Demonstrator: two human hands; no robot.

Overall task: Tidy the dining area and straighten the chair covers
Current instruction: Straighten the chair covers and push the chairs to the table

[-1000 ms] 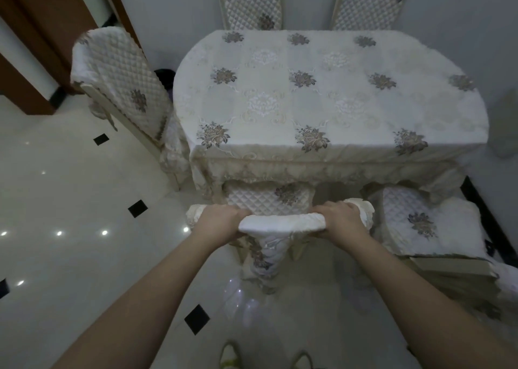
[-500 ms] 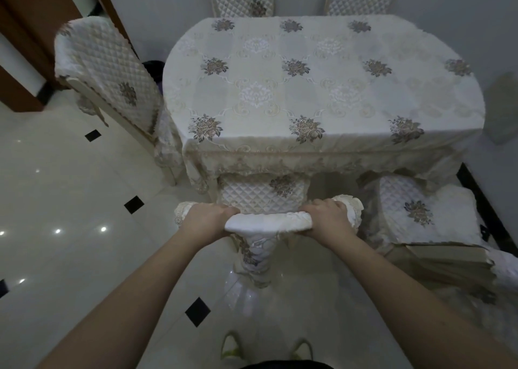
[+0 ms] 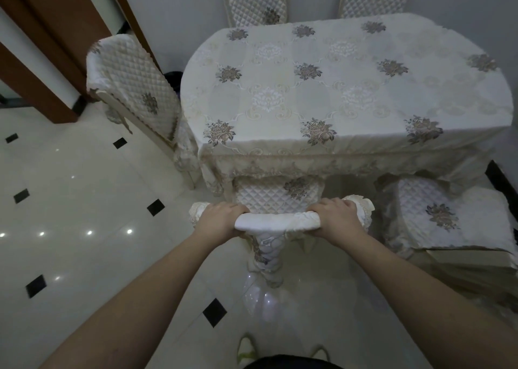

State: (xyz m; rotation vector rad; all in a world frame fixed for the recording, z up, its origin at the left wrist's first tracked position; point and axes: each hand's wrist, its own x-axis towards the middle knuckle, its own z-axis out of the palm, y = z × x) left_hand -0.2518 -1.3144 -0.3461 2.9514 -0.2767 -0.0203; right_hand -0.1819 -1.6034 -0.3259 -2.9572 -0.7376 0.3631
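A chair with a cream quilted cover [image 3: 277,220] stands in front of me, its seat [image 3: 276,197] tucked under the table edge. My left hand [image 3: 220,218] grips the left part of the covered top rail. My right hand [image 3: 336,218] grips the right part. The dining table [image 3: 336,88] beyond carries a cream cloth with brown flower motifs. The chair back hangs down below the rail toward the floor.
A second covered chair [image 3: 134,94] stands at the table's left end. A third [image 3: 443,217] sits at the near right, next to the chair I hold. Two more chair backs [image 3: 255,1] rise behind the table against the wall. Glossy tiled floor [image 3: 70,200] spreads left; a brown door frame [image 3: 56,46] is far left.
Both hands keep their grip on the top rail. The chair seat sits a little further under the table edge, and my view has shifted left and back.
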